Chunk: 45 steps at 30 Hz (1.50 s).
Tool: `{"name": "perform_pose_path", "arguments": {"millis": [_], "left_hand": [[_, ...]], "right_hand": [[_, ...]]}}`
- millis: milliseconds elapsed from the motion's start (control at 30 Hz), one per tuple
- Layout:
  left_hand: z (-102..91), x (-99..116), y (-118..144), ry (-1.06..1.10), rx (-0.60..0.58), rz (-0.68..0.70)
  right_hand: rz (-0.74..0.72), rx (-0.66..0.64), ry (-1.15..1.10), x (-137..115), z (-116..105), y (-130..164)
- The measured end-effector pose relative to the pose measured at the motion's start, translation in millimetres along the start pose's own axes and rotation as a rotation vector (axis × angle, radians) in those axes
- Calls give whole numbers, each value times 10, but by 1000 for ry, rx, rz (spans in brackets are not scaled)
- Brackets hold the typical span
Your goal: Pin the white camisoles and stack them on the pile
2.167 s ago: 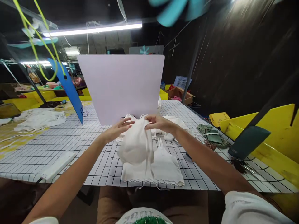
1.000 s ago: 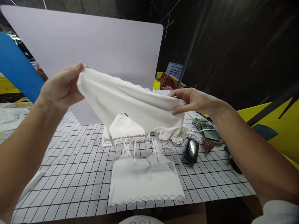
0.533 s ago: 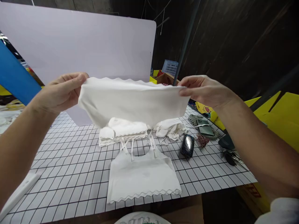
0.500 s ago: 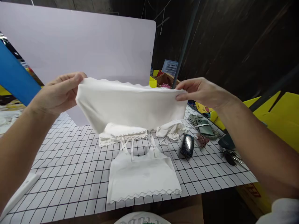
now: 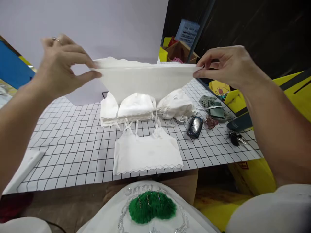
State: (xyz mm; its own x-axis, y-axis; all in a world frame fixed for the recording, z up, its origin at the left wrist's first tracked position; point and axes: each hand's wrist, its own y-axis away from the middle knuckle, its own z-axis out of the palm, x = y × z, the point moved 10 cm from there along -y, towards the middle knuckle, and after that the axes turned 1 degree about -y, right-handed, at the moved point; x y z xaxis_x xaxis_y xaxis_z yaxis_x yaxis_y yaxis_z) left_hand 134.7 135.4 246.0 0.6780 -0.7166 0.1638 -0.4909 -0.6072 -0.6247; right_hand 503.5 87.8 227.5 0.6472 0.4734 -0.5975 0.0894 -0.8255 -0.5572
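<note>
My left hand [image 5: 64,66] pinches one upper corner of a white scallop-edged top [image 5: 148,79] between thumb and fingers. The opposite corner is pinched by my right hand [image 5: 225,66]. Stretched wide between them, the cloth hangs above the table, its lower part in front of a white stack. That stack of folded white garments [image 5: 137,108] has scalloped edges showing. A crumpled white cloth pile [image 5: 176,103] lies at its right. Closer to me, a white strappy camisole [image 5: 148,152] lies flat, straps pointing away and scalloped hem towards me.
A white board [image 5: 116,29] stands behind the grid-patterned table cover [image 5: 73,149]. On the right lie a shiny dark object [image 5: 195,127], a claw hair clip [image 5: 212,122], a green case [image 5: 216,110] and keys [image 5: 239,139]. Yellow boxes [image 5: 236,100] stand beyond; a white strip [image 5: 26,170] lies left.
My view has tipped downward, so the table sits higher and my lap shows. Both hands still hold the top, now pulled straighter along its upper edge. My left-hand grip has turned.
</note>
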Motion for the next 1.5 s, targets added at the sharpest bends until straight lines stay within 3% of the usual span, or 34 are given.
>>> {"name": "perform_pose_path", "arguments": {"millis": [100, 267, 333, 467, 633, 767, 900, 1067, 1167, 1233, 1367, 1433, 1500], "left_hand": [[240, 24, 460, -13, -23, -14], [1214, 32, 1386, 98, -212, 39], [1400, 27, 1592, 41, -215, 39], [1303, 188, 1861, 80, -155, 46], [1297, 606, 2382, 188, -189, 119], [1369, 761, 2554, 191, -178, 137], [1314, 777, 2590, 222, -183, 107], [1316, 780, 2792, 273, -297, 58], [1357, 747, 2827, 334, -345, -81], [1409, 824, 2825, 334, -373, -103], [1545, 1043, 2892, 296, -458, 4], [1532, 910, 2874, 347, -414, -82], [1482, 615, 2767, 391, -305, -234]], "right_hand": [[-87, -154, 98, 0, 294, 435], [36, -335, 88, 620, 989, 1169], [35, -316, 91, 749, 1123, 1322], [-7, -176, 67, 619, 1024, 1606], [-75, -221, 103, 366, 1113, 2249], [-74, -166, 122, 338, 1177, 2488], [-85, -113, 124, 235, 1105, 2545], [-34, -306, 169, 157, 1220, 2769], [-21, -272, 217, 75, 1260, 2811], [-64, -318, 270, -15, 1424, 2850], [-146, -567, 417, -48, 1831, 3104], [-135, -580, 451, 19, 1826, 3149], [-124, -515, 439, 67, 1730, 3027]]}}
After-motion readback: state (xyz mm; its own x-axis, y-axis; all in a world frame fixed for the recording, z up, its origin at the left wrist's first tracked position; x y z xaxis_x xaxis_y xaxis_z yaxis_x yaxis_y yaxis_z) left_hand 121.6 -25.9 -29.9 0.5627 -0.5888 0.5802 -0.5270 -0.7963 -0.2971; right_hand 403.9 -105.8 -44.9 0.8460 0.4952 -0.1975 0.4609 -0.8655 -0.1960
